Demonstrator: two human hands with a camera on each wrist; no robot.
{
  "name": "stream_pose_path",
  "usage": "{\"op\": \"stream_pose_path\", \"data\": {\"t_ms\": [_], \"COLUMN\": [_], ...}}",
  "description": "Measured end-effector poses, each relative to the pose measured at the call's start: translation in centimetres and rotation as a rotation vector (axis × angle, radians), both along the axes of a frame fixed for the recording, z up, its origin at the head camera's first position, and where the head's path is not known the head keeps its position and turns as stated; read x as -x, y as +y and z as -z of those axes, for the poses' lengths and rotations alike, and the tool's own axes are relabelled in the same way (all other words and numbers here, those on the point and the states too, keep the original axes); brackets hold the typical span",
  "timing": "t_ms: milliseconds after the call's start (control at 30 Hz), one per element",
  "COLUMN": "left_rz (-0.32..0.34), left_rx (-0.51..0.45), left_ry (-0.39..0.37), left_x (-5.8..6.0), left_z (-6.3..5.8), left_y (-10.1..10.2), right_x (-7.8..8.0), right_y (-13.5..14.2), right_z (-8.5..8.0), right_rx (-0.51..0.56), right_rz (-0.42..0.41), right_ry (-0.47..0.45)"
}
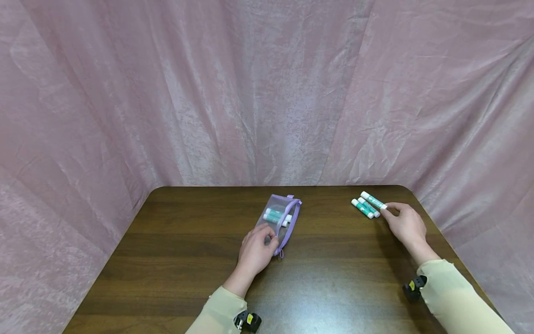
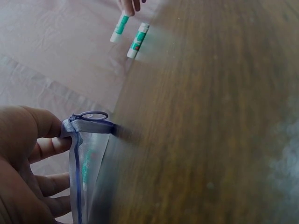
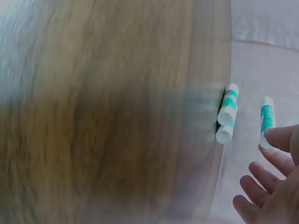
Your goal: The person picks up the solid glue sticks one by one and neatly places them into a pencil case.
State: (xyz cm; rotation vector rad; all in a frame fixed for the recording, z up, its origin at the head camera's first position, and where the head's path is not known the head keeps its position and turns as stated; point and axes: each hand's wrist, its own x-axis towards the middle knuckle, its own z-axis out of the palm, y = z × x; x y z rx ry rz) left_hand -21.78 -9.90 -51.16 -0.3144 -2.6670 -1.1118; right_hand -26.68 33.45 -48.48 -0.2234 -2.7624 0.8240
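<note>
My left hand (image 1: 255, 248) pinches the near edge of a lilac mesh zipper pouch (image 1: 272, 201), by the zipper end, as the left wrist view shows. The pouch (image 2: 96, 126) is unzipped along its right side. Through its mesh, two white-and-green glue sticks (image 1: 275, 215) show inside. At the right, my right hand (image 1: 406, 227) holds another glue stick (image 1: 371, 198) by one end between thumb and index finger. In the right wrist view this glue stick (image 3: 266, 114) is apart from the other two, and the remaining fingers are spread. Those two glue sticks (image 3: 229, 105) lie side by side on the table.
The dark brown wooden table (image 1: 187, 232) has rounded far corners. Behind it hangs a pink velvet curtain (image 1: 250, 93). A ring pull (image 1: 281, 253) hangs at the pouch's near end. Small black devices sit on both wrists, over pale green sleeves (image 1: 454, 287).
</note>
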Motion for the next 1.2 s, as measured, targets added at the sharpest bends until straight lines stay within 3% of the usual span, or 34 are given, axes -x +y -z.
{"op": "stream_pose_path", "data": {"t_ms": [700, 1200], "left_rz": [0.004, 0.006], "left_rx": [0.006, -0.015], "left_ry": [0.004, -0.035], "left_x": [0.1, 0.2], "left_z": [0.0, 0.2], "left_y": [0.1, 0.1], "right_x": [-0.8, -1.0], "right_y": [-3.8, -5.8], "right_z": [-1.4, -1.7], "right_rx": [0.009, 0.009], "right_rz": [-0.089, -0.128], "right_ry": [0.068, 0.118]}}
